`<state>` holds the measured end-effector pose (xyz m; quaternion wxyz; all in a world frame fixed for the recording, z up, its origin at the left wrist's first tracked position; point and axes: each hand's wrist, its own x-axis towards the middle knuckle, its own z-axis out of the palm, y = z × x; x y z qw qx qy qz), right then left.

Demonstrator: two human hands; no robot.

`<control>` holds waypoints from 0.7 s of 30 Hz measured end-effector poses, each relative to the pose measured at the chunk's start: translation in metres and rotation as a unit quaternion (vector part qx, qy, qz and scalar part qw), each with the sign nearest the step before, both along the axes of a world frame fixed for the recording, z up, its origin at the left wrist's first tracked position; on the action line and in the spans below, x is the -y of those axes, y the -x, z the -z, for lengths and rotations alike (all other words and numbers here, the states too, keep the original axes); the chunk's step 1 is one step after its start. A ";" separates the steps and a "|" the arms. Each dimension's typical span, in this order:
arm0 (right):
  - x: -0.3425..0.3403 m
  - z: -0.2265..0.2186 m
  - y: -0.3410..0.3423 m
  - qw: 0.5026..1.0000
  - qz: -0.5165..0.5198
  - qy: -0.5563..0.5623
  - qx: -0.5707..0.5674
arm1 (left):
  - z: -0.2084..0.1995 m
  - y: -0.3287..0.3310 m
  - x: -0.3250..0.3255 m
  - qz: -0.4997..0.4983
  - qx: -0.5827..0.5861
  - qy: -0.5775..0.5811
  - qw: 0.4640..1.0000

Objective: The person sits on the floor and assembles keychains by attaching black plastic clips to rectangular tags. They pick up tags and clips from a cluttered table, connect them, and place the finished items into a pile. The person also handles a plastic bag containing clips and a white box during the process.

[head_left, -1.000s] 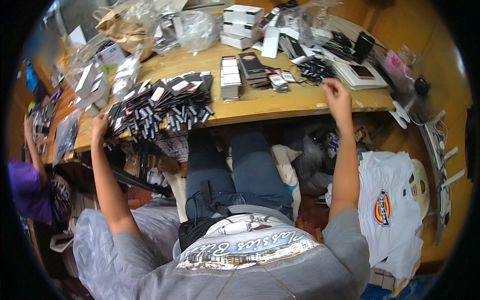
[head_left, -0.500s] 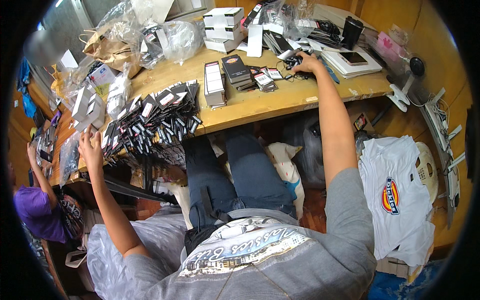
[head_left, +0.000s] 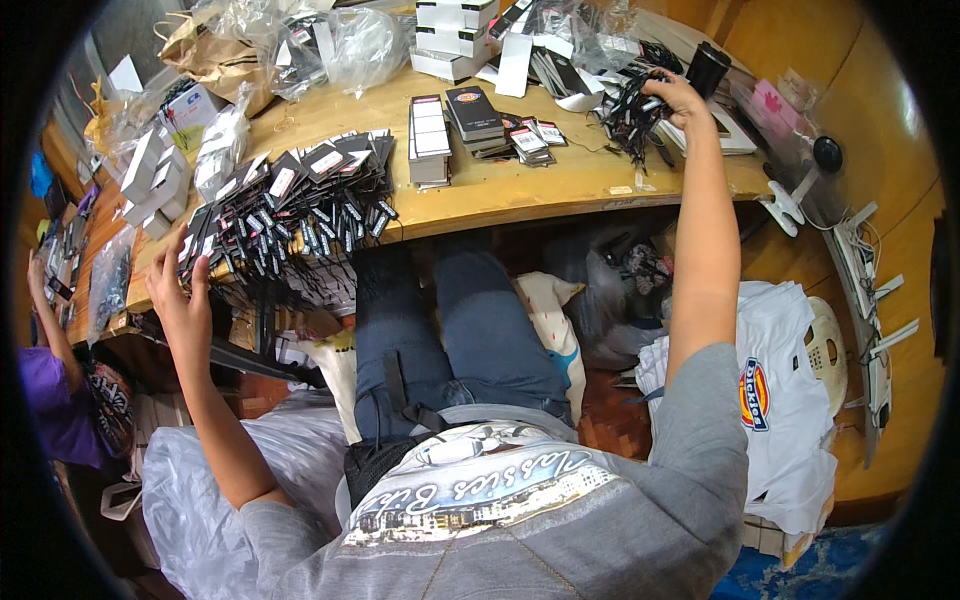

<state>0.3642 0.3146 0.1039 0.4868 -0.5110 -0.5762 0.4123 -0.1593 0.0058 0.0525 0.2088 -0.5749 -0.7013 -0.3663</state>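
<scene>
My right hand [head_left: 676, 100] is closed round a bunch of black tag strings [head_left: 628, 115] at the right of the table. The strings dangle below my fingers over the table top. My left hand [head_left: 182, 300] is at the table's left front edge, fingers spread and holding nothing. Just beside it lies a wide heap of black hang tags [head_left: 290, 190] with white stickers, their black strings and small clips hanging over the front edge. In the middle stand a stack of white-labelled cards [head_left: 429, 140] and a stack of black cards [head_left: 475, 115]. A few loose tags [head_left: 530, 140] lie next to them.
White boxes [head_left: 455, 40] and clear plastic bags [head_left: 365, 50] crowd the back. A black cup [head_left: 707, 70] stands behind my right hand. More white boxes [head_left: 157, 180] are at the left. A white shirt [head_left: 780, 400] lies at right. Another person in purple [head_left: 60, 410] sits far left.
My right hand has moved right and up, pulling the bunch of black strings up off the table. My left hand has dropped slightly and stays spread. The whole view has shifted a little.
</scene>
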 end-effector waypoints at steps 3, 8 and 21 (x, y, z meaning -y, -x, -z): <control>0.017 -0.023 -0.004 0.999 -0.016 -0.015 -0.041 | 0.003 -0.011 0.004 0.009 0.032 0.008 0.999; 0.015 -0.049 -0.014 0.981 -0.121 -0.041 -0.143 | 0.002 -0.021 0.010 0.037 0.038 0.006 0.999; 0.163 -0.107 0.068 0.945 -0.171 -0.258 -0.107 | 0.002 -0.032 0.011 0.075 0.051 0.040 0.995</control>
